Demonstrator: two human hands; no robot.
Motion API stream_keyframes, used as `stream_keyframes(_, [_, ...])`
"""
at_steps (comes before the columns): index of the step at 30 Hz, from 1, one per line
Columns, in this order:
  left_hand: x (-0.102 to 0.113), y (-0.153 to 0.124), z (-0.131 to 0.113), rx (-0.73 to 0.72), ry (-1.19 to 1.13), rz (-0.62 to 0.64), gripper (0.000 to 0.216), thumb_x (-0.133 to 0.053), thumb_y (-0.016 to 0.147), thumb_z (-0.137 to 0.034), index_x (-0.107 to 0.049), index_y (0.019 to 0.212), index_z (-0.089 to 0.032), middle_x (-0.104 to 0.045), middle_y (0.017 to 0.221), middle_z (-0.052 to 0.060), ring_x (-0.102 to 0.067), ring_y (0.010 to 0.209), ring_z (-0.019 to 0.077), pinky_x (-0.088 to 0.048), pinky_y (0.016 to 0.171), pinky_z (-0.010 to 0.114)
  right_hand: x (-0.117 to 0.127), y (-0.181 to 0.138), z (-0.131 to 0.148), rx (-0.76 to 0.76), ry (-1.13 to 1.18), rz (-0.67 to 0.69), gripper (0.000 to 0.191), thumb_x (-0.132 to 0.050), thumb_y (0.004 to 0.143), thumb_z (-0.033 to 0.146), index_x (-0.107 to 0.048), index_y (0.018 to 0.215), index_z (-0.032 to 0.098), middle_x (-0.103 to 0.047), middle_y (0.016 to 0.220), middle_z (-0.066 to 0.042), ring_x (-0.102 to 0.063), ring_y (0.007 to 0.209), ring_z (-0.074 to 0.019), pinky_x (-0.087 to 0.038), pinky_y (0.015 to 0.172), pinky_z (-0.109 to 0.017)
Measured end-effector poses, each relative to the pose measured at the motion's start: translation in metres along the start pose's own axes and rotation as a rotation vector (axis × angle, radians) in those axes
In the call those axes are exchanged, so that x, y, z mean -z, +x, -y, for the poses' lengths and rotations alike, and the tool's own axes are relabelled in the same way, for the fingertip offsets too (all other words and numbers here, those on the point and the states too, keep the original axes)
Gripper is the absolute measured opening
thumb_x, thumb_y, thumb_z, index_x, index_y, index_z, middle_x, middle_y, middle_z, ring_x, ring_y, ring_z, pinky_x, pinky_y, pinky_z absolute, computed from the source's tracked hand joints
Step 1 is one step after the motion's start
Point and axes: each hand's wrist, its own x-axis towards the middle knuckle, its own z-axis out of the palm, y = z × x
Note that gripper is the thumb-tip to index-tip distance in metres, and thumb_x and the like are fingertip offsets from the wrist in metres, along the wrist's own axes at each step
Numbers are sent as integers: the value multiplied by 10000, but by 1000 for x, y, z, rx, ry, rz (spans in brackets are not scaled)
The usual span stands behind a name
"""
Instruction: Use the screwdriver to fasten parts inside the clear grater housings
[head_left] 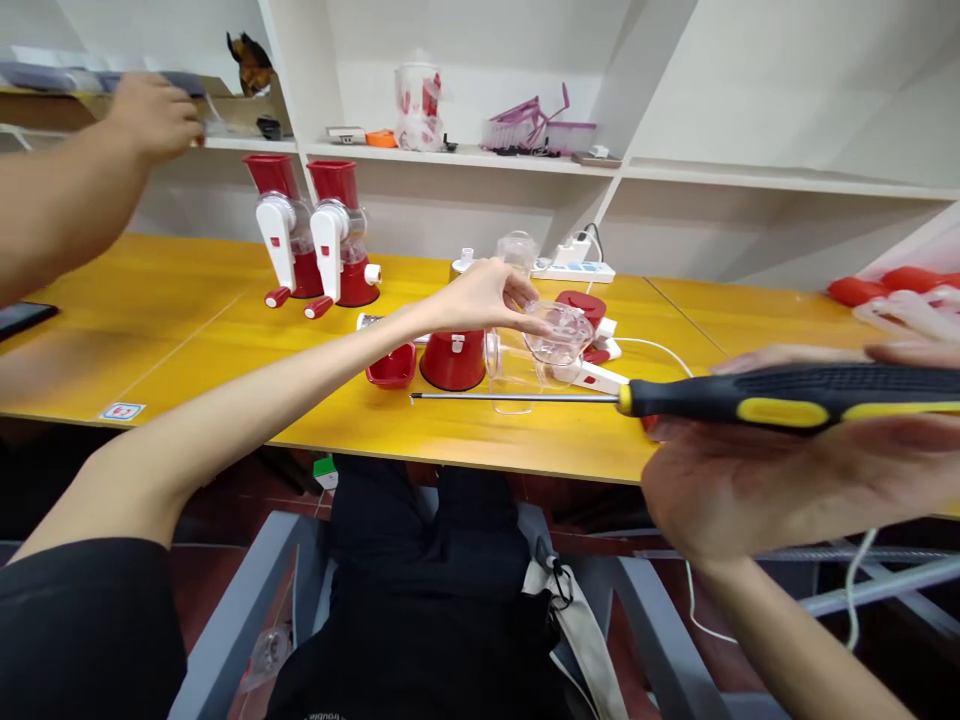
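Broadly, white shelving (750,178) fills the back of my view, with a yellow table (172,330) running along below it. I sit close to the table's front edge in a grey chair (240,600). Off to my left, another person's hand (154,115), slightly blurred, reaches in front of the shelves. Two hand-cranked machines, one nearer my left (276,235) and its twin beside it (328,235), stand upright on the table, red hoppers up.

My right hand (780,490) is wrapped round the handle of a black-and-yellow screwdriver (675,398), held level, its long shaft pointing left across the front of the table. My left hand (487,295) is stretched out over the table, fingers curled, thumb touching the rim of a clear plastic housing (559,335); whether I am pinching it I cannot tell. That housing sits just right of a red base (454,365).

Behind, a white power strip (574,270) lies along the back. Left of the base rests a red hopper (392,367); right of the base, a white crank (596,378). Smallest is a sticker (122,412) near the table's front edge.
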Motion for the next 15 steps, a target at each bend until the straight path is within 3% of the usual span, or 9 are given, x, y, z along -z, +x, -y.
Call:
stream_keyframes(3, [1, 2, 2, -19, 11, 12, 567, -895, 657, -473, -800, 1035, -62, -788, 998, 168, -728, 963, 305, -575, 883, 438, -8, -16, -14, 273, -57, 108, 312, -507, 998, 494, -670, 1059, 235, -578, 727, 21, -628, 557, -25, -451, 426, -140])
stream_keyframes(7, [1, 3, 1, -56, 47, 15, 510, -897, 662, -458, -812, 997, -84, -793, 953, 139, -741, 958, 322, -588, 874, 456, -12, -40, -40, 373, -59, 201, 307, -566, 974, 456, -616, 1198, 253, -606, 973, -7, -702, 722, -56, -565, 563, -183])
stream_keyframes(12, [1, 1, -1, -64, 60, 0, 492, -905, 668, -412, -806, 998, -61, -794, 963, 152, -747, 952, 331, -591, 879, 467, -18, -65, -70, 449, -83, 508, 356, -578, 962, 446, -528, 1263, 262, -687, 949, -33, -735, 857, -143, -647, 721, -293])
stream_keyframes(15, [0, 1, -1, -70, 56, 9, 474, -898, 681, -423, -805, 979, -67, -793, 977, 149, -744, 963, 326, -582, 897, 471, -22, -67, -77, 509, -87, 614, 383, -605, 949, 409, -517, 1284, 247, -712, 973, -53, -738, 946, -163, -646, 769, -301])
